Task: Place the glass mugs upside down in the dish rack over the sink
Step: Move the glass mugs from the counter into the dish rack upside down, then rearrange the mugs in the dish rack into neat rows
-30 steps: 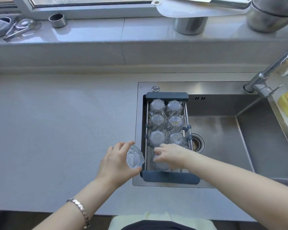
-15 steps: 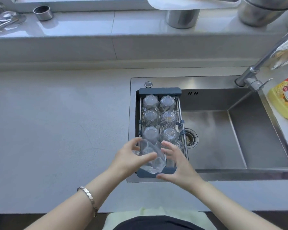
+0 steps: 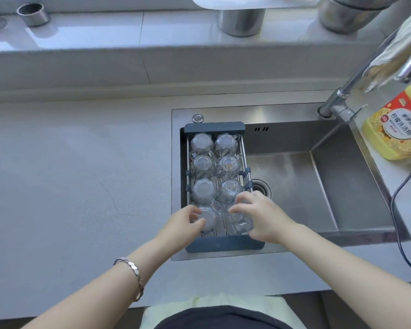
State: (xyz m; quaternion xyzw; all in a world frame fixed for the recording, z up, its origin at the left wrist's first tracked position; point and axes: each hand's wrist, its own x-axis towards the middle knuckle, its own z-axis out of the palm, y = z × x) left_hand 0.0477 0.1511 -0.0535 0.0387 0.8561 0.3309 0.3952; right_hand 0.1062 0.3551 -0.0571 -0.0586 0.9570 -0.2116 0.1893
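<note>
Since half a second back: both hands dropped into the near end of the rack, and the mug the left hand carried now sits bottom-up in the near-left slot.

Grey stone countertop (image 3: 69, 181) fills the left and front, bare and matte. Behind it a glossy pale window ledge (image 3: 105, 32) carries a steel ring (image 3: 33, 14) at left and a steel canister (image 3: 241, 21) mid-frame. Stainless sink (image 3: 294, 186) is set into the counter at right, drain (image 3: 261, 188) just beside the rack. Chrome faucet (image 3: 356, 91) rises at the back right corner, with a cloth (image 3: 399, 51) draped over it. Yellow dish soap bottle (image 3: 399, 129) stands on the right counter; a black cable (image 3: 399, 210) runs down that side.

Dish rack (image 3: 214, 128), dark grey frame, spans the sink's left end front to back. Six glass mugs (image 3: 202, 143) stand inverted in two columns at the far and middle rows.

Near row: left hand (image 3: 183, 225) curled around the near-left mug (image 3: 208, 218), fingers on its side. Right hand (image 3: 262, 216) wrapped around the near-right mug (image 3: 240, 222), thumb and fingers closed on the glass. Silver bracelet (image 3: 131, 276) on the left wrist.
</note>
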